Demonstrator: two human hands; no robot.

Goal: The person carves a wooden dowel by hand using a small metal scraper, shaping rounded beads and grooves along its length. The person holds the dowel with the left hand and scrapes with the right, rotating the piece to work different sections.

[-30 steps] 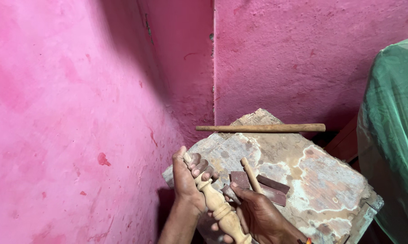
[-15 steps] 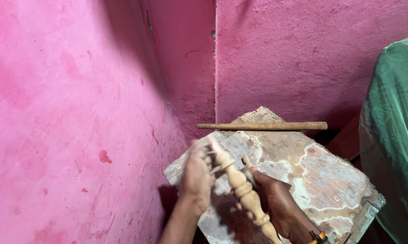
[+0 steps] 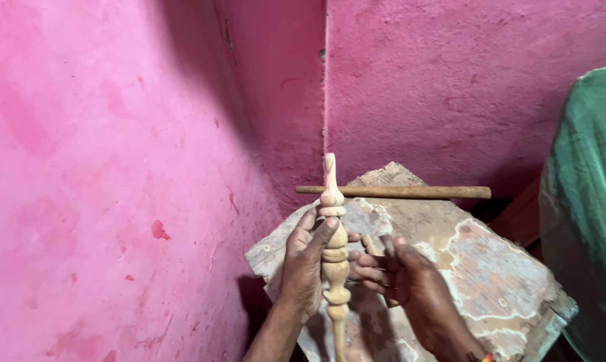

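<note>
Both forearms rise from the bottom edge of the frame, just right of centre, and converge upward. The left hand point(image 3: 304, 265) sits lower centre, back toward the camera, fingers curled around a turned wooden spindle point(image 3: 334, 248) with the thumb laid up along its side. The right hand point(image 3: 403, 281) lies just right of it, palm turned leftward, fingers loosely bent and pointing toward the left hand, fingertips near the spindle; whether they touch it is unclear. A coloured band shows at the right wrist, at the frame's bottom edge.
</note>
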